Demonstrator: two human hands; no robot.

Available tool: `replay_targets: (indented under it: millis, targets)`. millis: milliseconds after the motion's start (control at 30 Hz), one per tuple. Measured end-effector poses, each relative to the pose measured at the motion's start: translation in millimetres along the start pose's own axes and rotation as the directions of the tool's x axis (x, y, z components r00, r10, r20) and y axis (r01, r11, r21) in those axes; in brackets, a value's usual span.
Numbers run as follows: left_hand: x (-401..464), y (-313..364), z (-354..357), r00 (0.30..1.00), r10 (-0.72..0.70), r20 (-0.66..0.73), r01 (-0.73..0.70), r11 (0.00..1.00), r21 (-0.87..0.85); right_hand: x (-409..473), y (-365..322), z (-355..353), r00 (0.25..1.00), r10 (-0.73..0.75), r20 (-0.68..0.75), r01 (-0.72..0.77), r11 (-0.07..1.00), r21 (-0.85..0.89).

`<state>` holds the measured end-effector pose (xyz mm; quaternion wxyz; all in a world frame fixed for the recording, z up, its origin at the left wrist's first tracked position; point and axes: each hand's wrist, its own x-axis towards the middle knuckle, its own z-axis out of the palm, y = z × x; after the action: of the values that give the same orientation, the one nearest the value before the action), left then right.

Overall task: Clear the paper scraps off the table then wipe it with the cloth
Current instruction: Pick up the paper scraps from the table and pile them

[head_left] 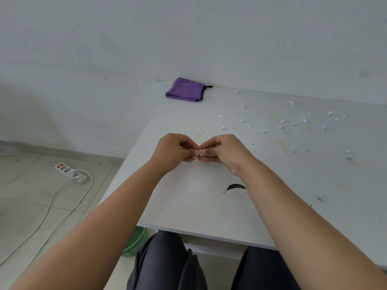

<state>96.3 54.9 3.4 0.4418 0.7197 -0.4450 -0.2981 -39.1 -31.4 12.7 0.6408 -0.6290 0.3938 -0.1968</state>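
White paper scraps lie scattered over the table's far right; the purple cloth sits folded at its far left corner. Left hand and right hand meet mid-table, fingertips pinching one scrap.

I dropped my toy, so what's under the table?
Under the table you can see a green bin on the floor and the person's dark trousers. The tabletop hides everything further back.
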Motion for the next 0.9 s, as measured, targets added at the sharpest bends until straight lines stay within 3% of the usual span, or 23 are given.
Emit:
replay_targets:
  millis: [133,433,667,900]
  targets:
    - [0,0,-2,0.999,-0.003,0.046,0.006,0.998,-0.064,1,2,-1,0.998,-0.045,-0.033,0.036,0.972,-0.233]
    - [-3,-3,2,0.995,0.095,-0.002,-0.092,0.965,0.244,2,1,4,0.998,-0.068,-0.002,0.058,0.865,-0.499]
    - [-4,-3,1,0.997,0.081,-0.014,-0.075,0.968,0.239,1,-2,1,0.995,-0.097,0.005,0.088,0.885,-0.458]
    - [0,11,12,0.972,0.231,0.034,-0.218,0.843,0.492,-18,-1,-32,0.969,-0.244,-0.046,0.189,0.845,-0.501]
